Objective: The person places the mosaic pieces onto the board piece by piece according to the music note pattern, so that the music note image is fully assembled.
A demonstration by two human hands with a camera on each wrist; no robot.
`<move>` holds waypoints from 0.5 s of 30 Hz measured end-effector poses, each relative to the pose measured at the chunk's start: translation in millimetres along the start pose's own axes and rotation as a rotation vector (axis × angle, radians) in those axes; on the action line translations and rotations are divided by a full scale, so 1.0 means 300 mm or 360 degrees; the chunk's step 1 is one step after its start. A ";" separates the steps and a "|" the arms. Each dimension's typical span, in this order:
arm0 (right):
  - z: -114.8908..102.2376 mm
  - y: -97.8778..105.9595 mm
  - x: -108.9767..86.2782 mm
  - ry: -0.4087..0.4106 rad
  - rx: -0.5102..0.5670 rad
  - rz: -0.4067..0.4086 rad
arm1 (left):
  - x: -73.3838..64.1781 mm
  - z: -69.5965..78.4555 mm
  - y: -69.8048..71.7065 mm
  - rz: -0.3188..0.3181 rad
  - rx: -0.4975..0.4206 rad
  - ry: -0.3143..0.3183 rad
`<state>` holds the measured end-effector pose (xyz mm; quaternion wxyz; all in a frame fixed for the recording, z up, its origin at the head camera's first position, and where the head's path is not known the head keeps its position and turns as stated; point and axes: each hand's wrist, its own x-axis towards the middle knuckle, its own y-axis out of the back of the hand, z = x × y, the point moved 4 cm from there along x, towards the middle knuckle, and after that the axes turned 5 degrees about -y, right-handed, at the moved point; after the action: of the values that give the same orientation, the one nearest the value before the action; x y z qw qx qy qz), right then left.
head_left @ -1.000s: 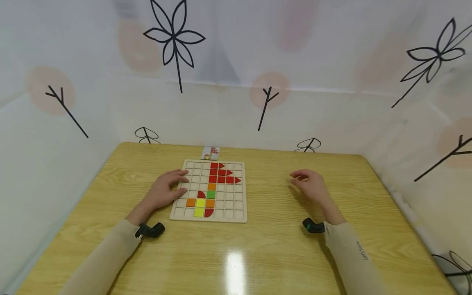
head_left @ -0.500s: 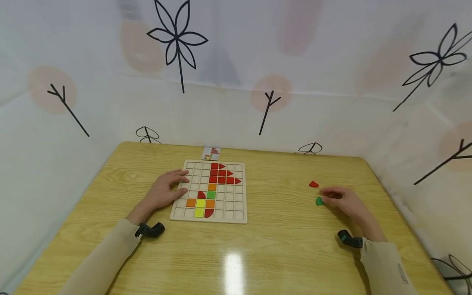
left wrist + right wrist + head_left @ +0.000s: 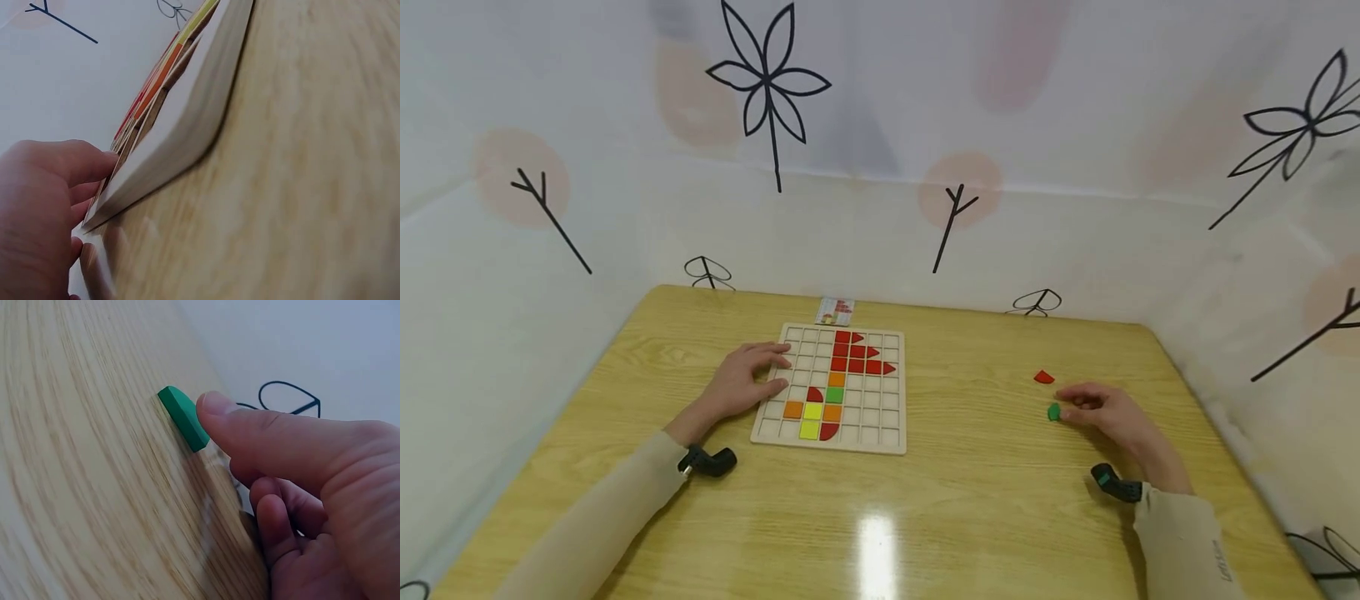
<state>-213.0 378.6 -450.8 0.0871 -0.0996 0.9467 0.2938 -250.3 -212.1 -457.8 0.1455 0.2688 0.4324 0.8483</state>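
At the left edge of the wooden grid board [image 3: 872,433], my left hand [image 3: 737,383] lies with its fingers spread over the rim. In the left wrist view, thumb and fingers touch the board's edge [image 3: 162,144]. Red, orange, yellow and green tiles sit in its cells, among them a green square [image 3: 834,395]. On the right, a green quarter-round piece [image 3: 181,419] lies on the wood, the thumb tip of my right hand [image 3: 1105,412] right at it. The other fingers are bent loosely, apart from the piece. A red quarter-round piece [image 3: 1043,377] lies just beyond the fingertips.
A small printed picture card [image 3: 835,311] lies behind the board near the table's far edge. White cloth [image 3: 865,225] with plant drawings encloses the wooden table [image 3: 955,500] at the back and sides. A dark camera mount juts from each wrist.
My right hand has moved right and nearer the body, and the red and green pieces have come into sight beside it. My left hand stays at the board.
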 end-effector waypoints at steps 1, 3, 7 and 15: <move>0.001 -0.004 0.001 -0.0007 -0.0012 0.0002 | -0.001 -0.003 -0.003 0.0004 0.0005 -0.0001; 0.004 -0.008 0.003 -0.0010 -0.0060 0.0017 | -0.003 -0.007 -0.008 0.0015 0.0004 -0.0009; 0.010 -0.015 0.009 0.0000 -0.0175 0.0058 | -0.005 -0.013 -0.015 0.0042 0.0007 -0.0031; 0.006 -0.020 0.024 0.0044 -0.0280 0.0088 | -0.005 -0.014 -0.015 0.0035 0.0006 -0.0019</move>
<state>-218.2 373.7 -457.1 0.0566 -0.0848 0.9207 0.3767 -251.5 -213.0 -464.1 0.1383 0.2789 0.4300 0.8474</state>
